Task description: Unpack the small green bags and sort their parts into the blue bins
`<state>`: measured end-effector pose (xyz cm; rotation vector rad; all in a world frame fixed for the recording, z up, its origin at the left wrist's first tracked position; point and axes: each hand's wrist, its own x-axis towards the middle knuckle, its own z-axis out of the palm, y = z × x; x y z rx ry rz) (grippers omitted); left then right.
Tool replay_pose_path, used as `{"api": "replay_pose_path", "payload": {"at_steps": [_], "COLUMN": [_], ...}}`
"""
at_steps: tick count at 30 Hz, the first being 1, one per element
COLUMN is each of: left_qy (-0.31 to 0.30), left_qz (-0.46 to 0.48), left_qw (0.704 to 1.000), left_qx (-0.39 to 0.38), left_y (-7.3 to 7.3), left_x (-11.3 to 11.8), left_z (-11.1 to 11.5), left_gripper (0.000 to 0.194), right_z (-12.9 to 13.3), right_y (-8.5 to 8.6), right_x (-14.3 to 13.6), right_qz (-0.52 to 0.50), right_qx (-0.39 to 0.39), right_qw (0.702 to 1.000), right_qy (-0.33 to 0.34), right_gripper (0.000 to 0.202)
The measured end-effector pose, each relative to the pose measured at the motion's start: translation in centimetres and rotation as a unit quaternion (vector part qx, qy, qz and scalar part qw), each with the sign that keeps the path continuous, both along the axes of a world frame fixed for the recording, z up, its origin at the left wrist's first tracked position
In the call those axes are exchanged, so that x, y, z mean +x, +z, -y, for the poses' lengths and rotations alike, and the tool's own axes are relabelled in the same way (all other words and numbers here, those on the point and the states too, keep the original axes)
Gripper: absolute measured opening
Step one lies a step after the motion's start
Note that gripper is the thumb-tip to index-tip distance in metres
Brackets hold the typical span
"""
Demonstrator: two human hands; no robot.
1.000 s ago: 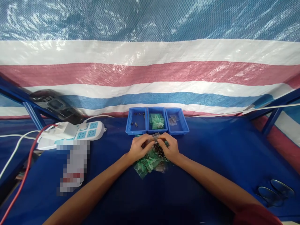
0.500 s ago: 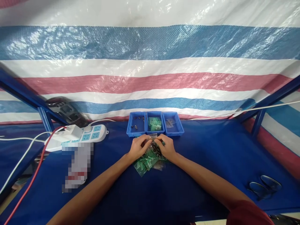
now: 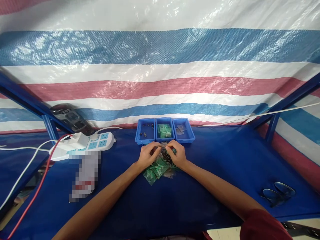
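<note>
My left hand and my right hand pinch the top edge of a small clear plastic bag between thumbs and fingers. Dark small parts show below the pinch, partly behind my fingers. Under and in front of my hands lies a clear bag of green pieces, like small circuit boards. Beside it, on the right, another clear bag is half covered. Just beyond my hands stand three blue bins: the left bin has several small metal parts, the middle bin green pieces, the right bin thin clear-bagged pieces.
A white power strip with plugs and cables lies at the left, near a blurred pale packet. A dark object leans by the blue frame. Eyeglasses rest on the blue tabletop at the right. A striped sheet hangs behind.
Both hands keep pinching the bag's top edge in nearly the same place, with slight finger movement. The whole view has shifted a little.
</note>
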<state>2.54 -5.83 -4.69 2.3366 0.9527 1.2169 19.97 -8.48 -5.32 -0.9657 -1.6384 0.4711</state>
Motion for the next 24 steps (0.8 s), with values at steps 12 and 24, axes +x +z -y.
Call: {"api": "replay_pose_path", "payload": {"at_steps": [12,24], "left_qy": [-0.008,-0.015], "left_qz": [0.016,0.017], "left_qw": [1.000,1.000], "left_qx": [-0.024,-0.016], "left_y": [0.17,0.15], "left_x": [0.34,0.33], "left_z": [-0.27,-0.34], "left_gripper": [0.016,0.012], "right_z": [-0.07,-0.09], "right_y": [-0.01,0.04], "right_x": [0.48,0.33], "right_qz": [0.000,0.002], "right_qx": [-0.027,-0.035], "right_qw": [1.000,0.999], "right_qy": [-0.003,0.006], "right_gripper": [0.019,0.017]}}
